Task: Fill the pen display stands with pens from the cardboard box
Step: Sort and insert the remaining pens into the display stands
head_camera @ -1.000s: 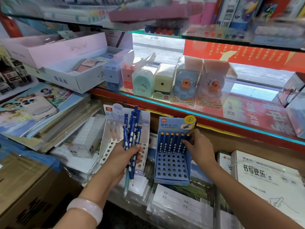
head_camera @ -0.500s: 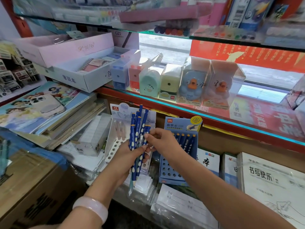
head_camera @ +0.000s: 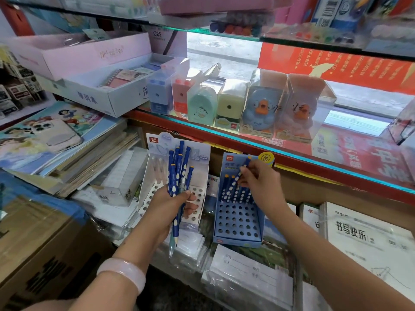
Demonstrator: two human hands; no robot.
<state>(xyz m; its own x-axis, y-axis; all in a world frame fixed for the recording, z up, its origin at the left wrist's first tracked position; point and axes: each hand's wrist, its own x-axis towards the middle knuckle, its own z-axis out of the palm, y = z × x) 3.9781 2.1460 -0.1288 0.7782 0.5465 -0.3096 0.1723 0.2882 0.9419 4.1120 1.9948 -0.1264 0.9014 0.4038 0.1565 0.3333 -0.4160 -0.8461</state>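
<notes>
My left hand [head_camera: 171, 204] grips a bundle of dark blue pens with white dots [head_camera: 178, 173], held upright in front of a white display stand [head_camera: 197, 194] with round holes. My right hand [head_camera: 260, 185] pinches one blue pen [head_camera: 244, 167] above the top row of a blue display stand [head_camera: 238, 221]. That top row holds several blue pens [head_camera: 231, 187]; the lower rows of holes are bare. A cardboard box [head_camera: 33, 248] sits at lower left.
A glass shelf [head_camera: 292, 153] overhangs the stands and carries pencil sharpeners and boxed duck toys. Stacked books and a white carton lie left of the white stand. Wrapped notebooks lie under and right of the blue stand.
My right hand went from the blue stand to the bundle, took one pen and carried it back over the blue stand's top row. The left hand kept holding the bundle.
</notes>
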